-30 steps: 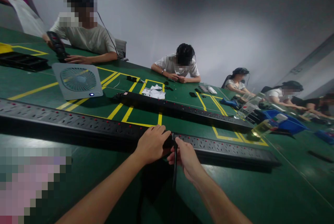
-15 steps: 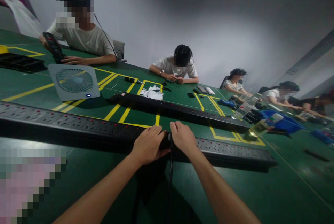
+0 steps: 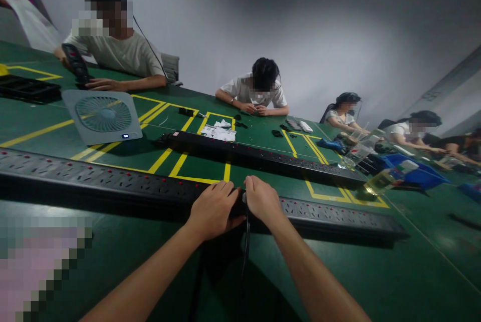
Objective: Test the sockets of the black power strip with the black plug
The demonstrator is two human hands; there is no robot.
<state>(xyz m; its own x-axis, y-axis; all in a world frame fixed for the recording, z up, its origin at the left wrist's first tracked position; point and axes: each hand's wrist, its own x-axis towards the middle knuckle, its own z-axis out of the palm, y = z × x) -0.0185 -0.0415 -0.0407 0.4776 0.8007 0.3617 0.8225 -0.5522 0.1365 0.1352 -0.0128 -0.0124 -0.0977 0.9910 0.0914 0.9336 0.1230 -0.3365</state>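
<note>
A long black power strip with red-marked sockets runs across the green table in front of me. It continues as a socketed length to the right; my hands cover the middle, so I cannot tell whether it is one piece. My left hand wraps over it left of centre, fingers on top and thumb on the near side. Just to the right, my right hand is closed at the top of a black cable, where a small grey part shows. The cable hangs toward me. What lies under the right fingers is hidden.
Behind lies another black power strip. A small fan stands at left, paper scraps further back. At right are a bottle of yellowish liquid and a blue bin. Several people sit across the table.
My hands stay at the same spot on the strip, the right one shifting very slightly over the grey part. The view has moved a little.
</note>
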